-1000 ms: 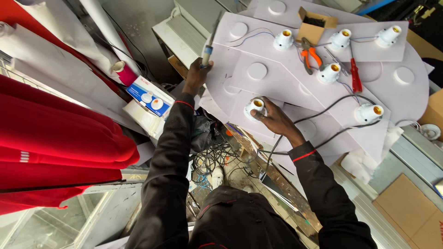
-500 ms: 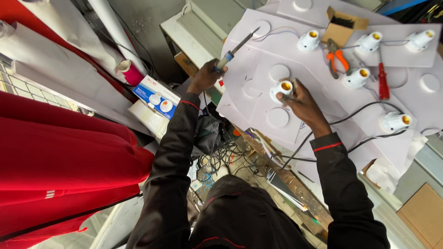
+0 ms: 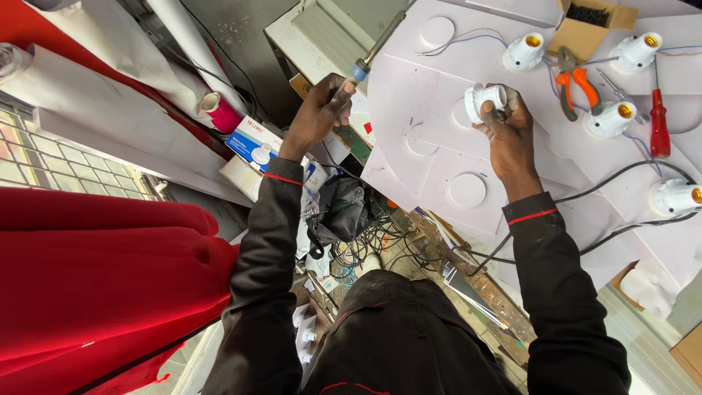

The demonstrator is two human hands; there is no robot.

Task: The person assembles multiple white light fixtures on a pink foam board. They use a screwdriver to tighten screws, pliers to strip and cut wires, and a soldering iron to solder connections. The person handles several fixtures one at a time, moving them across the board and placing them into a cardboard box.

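Head view looks down on two dark-sleeved arms reaching out over a white panel point(image 3: 439, 175) that lies on the tabletop. Left hand point(image 3: 318, 113) has its grip closed around the handle of a screwdriver point(image 3: 369, 55), whose blue collar shows just past the fingers and whose shaft points up and to the right, its tip above the panel's far left edge. Right hand point(image 3: 508, 128) has its grip closed on a white lamp holder point(image 3: 485, 99), held against the panel beside a round cut-out; the two hands are well apart.

More white lamp holders sit on the panel to the right, one point(image 3: 526, 50) near the far edge and another point(image 3: 610, 117) just beside orange-handled pliers point(image 3: 574, 84). A red-handled screwdriver point(image 3: 658, 124) lies farther right, and an open cardboard box point(image 3: 589, 25) stands at the far side. Black cable point(image 3: 621, 175) runs across the panel toward the right wrist. On the left, red cloth point(image 3: 102, 278) fills the near side, with white rolls point(image 3: 95, 110) and a blue-and-white carton point(image 3: 256, 143) beyond it.
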